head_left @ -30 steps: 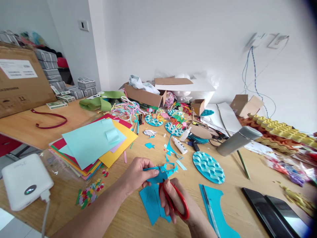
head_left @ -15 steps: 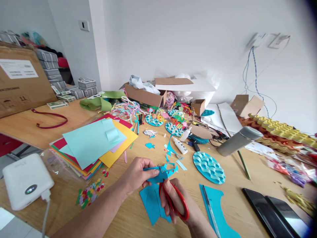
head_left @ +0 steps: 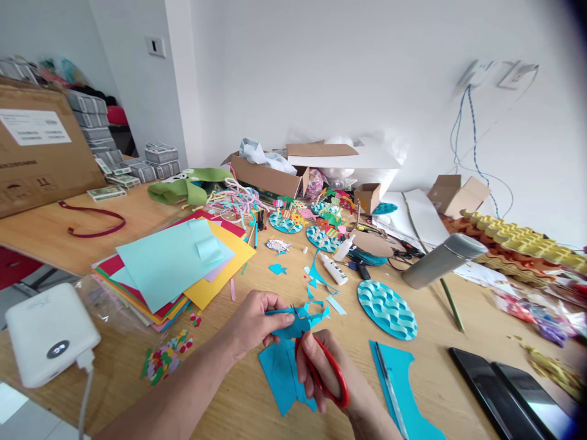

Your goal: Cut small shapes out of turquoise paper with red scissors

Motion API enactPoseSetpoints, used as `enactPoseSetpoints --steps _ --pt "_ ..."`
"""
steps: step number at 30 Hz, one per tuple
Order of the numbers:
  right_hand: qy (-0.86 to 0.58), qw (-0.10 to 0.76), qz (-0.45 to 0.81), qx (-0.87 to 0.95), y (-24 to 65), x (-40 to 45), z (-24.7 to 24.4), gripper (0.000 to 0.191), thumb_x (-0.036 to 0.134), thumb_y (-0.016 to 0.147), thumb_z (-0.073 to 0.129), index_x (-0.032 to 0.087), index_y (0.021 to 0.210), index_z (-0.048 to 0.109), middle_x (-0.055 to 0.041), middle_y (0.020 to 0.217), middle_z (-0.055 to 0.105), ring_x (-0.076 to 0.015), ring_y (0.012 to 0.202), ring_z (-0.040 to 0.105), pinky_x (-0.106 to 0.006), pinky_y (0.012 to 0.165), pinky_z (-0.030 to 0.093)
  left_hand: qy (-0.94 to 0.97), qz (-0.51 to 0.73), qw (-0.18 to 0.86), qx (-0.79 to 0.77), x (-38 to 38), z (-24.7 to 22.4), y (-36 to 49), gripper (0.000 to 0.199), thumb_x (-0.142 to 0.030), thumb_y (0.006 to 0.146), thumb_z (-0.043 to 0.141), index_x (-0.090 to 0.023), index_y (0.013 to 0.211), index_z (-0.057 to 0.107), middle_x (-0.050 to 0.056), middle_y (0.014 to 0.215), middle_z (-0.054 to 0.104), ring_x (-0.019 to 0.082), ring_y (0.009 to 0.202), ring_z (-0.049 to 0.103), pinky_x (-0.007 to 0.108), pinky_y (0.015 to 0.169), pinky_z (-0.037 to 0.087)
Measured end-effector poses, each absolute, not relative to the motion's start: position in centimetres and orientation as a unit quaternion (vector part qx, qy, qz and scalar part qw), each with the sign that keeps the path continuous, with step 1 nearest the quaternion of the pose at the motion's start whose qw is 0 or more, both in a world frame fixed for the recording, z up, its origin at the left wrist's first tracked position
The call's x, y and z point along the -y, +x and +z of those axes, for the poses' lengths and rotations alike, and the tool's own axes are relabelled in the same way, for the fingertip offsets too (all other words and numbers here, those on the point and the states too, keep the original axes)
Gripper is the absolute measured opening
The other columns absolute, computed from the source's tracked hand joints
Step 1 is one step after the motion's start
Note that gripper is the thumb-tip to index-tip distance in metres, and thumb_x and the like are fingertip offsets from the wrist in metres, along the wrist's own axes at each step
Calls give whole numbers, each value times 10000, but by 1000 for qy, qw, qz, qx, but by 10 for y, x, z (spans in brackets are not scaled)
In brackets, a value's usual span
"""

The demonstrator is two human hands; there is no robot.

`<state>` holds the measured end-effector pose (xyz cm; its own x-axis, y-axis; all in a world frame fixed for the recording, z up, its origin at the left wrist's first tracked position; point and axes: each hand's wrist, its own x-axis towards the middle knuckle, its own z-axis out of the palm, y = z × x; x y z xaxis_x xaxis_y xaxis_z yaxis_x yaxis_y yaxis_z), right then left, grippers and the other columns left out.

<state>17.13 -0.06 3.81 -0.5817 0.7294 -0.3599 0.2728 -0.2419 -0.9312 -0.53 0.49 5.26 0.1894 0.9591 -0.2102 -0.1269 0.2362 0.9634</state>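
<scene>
Between the thumb and fingers of my left hand (head_left: 259, 324) is a blue paper piece (head_left: 291, 330) with a partly cut, curling edge. My right hand (head_left: 325, 366) is wrapped round the red handles of the scissors (head_left: 337, 376), whose blades meet the paper. Below both hands, more blue paper (head_left: 279, 376) lies on the table. A small blue fish cutout (head_left: 277, 269) rests beyond my hands, near blue scraps (head_left: 316, 272). On the right, a pen (head_left: 389, 388) lies across a larger blue sheet (head_left: 410, 391).
Coloured paper sheets (head_left: 160, 263) and a white power bank (head_left: 50, 336) are on the left. To the right are a wavy blue oval (head_left: 387, 310), a grey flask (head_left: 443, 261) and black phones (head_left: 481, 391). A glue bottle (head_left: 334, 269) lies ahead; boxes (head_left: 268, 177) line the wall.
</scene>
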Motion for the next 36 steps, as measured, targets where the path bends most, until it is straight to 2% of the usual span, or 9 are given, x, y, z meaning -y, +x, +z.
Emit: enactPoseSetpoints --steps 20,26,36 --pt "-430 164 650 605 169 1 45 740 857 691 394 143 538 513 1 394 503 -55 257 426 -141 263 249 439 421 642 -467 -3 54 -8 339 -444 622 717 -137 627 573 -23 466 542 67 386 426 183 372 279" --pt "-424 167 654 604 171 1 41 723 829 725 401 139 554 527 0 398 511 -54 259 433 -136 262 242 447 417 642 -462 -4 54 -9 340 -444 630 717 -140 616 567 -24 468 535 67 384 425 181 365 275" --pt "-428 161 650 607 172 1 46 738 859 675 417 145 512 506 0 388 500 -49 247 414 -137 251 226 443 413 647 -463 -4 52 -11 307 -410 633 722 -134 633 587 -24 500 538 72 413 442 179 371 270"
